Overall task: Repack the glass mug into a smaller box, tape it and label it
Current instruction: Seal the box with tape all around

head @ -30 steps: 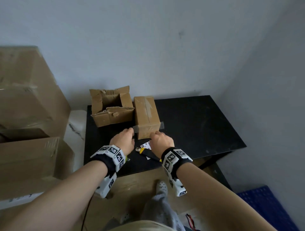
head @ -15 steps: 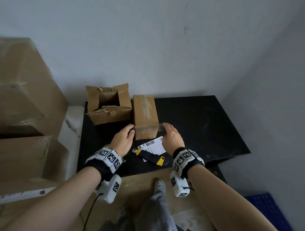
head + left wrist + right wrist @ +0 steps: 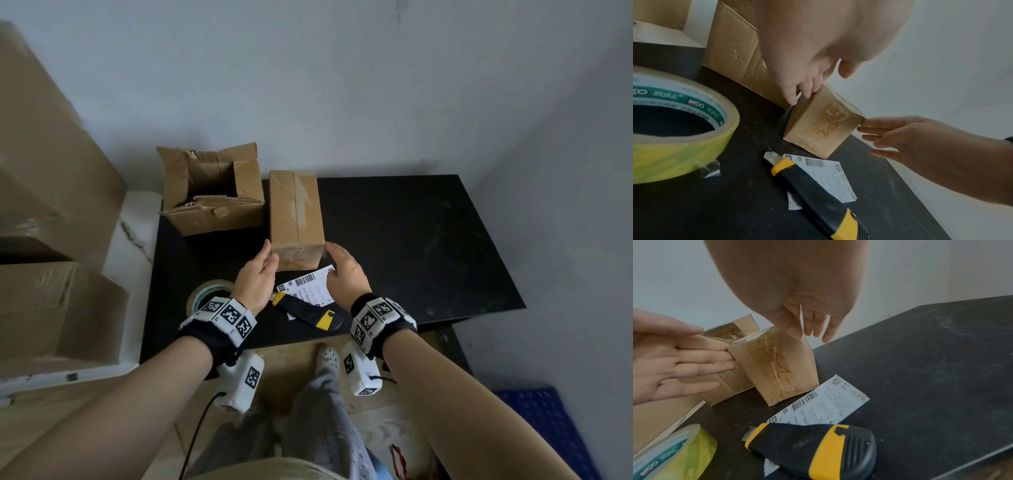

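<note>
A person's two hands flank the near end of a small sealed box [image 3: 296, 219] lying on its side on a black worktop [image 3: 411, 240]. The left hand [image 3: 255, 279] lays straight fingers against the box's left face, its grip apart; the right hand [image 3: 344, 274] is also spread, fingertips [image 3: 866, 122] at the taped right corner. Clear tape runs along the box's top seam and over the near end, which bears orange handwriting. The glass mug cannot be seen. Just in front of the box lies a label [image 3: 310, 286], with a black-and-yellow knife [image 3: 306, 310] lying partly on it. A tape roll [image 3: 205, 296] lies beside the left wrist. A bigger open box [image 3: 210, 195] stands just left of the sealed one.
</note>
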